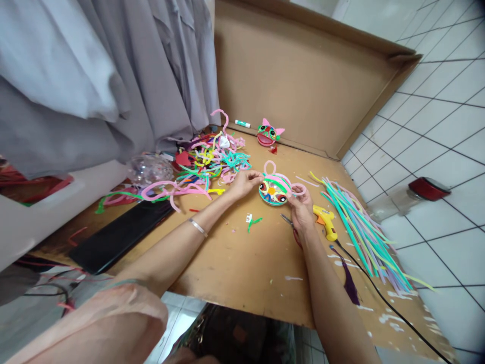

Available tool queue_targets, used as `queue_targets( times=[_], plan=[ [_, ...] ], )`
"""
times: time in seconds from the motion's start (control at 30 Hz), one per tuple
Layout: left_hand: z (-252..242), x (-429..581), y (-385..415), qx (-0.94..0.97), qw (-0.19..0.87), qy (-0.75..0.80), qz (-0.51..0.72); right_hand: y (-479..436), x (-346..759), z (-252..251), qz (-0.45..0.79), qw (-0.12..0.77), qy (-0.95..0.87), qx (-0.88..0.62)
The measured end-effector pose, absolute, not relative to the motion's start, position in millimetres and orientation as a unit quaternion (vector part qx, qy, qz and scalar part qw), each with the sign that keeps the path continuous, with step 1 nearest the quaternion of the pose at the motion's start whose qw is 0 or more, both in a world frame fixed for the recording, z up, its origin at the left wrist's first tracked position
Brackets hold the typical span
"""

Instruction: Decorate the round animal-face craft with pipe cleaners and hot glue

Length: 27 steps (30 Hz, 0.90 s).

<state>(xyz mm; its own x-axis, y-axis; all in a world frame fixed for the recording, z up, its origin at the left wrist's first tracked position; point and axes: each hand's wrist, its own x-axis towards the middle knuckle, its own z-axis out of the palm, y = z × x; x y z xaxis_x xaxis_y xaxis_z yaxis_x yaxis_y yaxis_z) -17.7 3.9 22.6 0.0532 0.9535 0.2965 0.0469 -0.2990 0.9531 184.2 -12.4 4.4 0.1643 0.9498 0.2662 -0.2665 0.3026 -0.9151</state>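
Between my hands is a round animal face made of pipe cleaners (274,190), with glued-on eyes, a green and pink brow band and a pink loop ear on each side. My right hand (302,207) grips its lower right edge, fingers closed near one loop. On the upper left edge, the thumb and fingertips of my left hand (247,183) are pinched together. Scissors (291,225) lie partly hidden beneath my right hand. To the right rests a yellow hot glue gun (325,222). A green pipe-cleaner scrap (254,224) is on the table in front.
A similar finished-looking face (267,133) sits by the cardboard wall (303,76), near a glue stick (242,123). Tangled pipe cleaners (215,159) cover the back left. Straight pipe cleaners (359,227), a purple tassel (349,283) and the gun's cord lie right; a black case (121,236) left.
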Motion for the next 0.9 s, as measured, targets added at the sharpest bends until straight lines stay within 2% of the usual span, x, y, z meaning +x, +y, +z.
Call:
queue_targets(
  times=[0.33,0.9],
  plan=[
    [3,-6,9,0.411,0.583,0.355,0.604,-13,185,5,0.452,0.661,-0.470,-0.370],
    [-2,-7,-6,0.326,0.658,0.340,0.587,-17,193,7,0.505,0.624,-0.484,-0.350]
  ],
)
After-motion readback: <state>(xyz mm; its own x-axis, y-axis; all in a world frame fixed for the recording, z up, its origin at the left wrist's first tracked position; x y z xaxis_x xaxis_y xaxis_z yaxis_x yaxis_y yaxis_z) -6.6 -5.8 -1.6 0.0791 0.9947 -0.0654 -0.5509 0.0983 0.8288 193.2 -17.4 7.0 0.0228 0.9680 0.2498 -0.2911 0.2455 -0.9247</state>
